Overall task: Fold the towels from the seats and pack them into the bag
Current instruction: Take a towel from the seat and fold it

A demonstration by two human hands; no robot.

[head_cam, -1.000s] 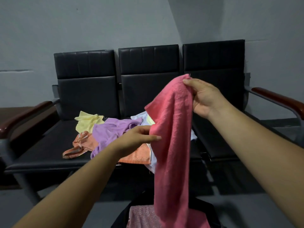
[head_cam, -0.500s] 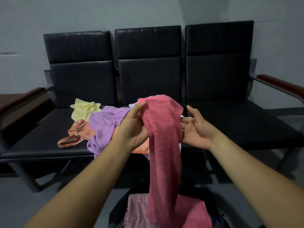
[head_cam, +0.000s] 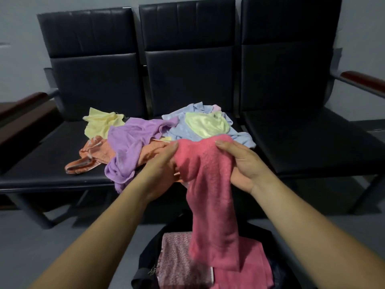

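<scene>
A pink towel hangs folded over between my two hands, its lower end dangling above the black bag on the floor. My left hand grips its left side and my right hand grips its right side, thumb on top. Inside the bag lie a patterned pink towel and a plain pink one. On the black seats behind lies a loose pile: purple towel, orange towel, yellow towel, blue towel, pale green towel.
The three-seat bench has brown armrests, the left armrest and the right armrest. A grey wall rises behind it and grey floor lies around the bag. The right seat holds nothing.
My hands came down together with the pink towel, from a raised spread to a doubled-over hold just above the bag. The view tilted down and closer to the seats.
</scene>
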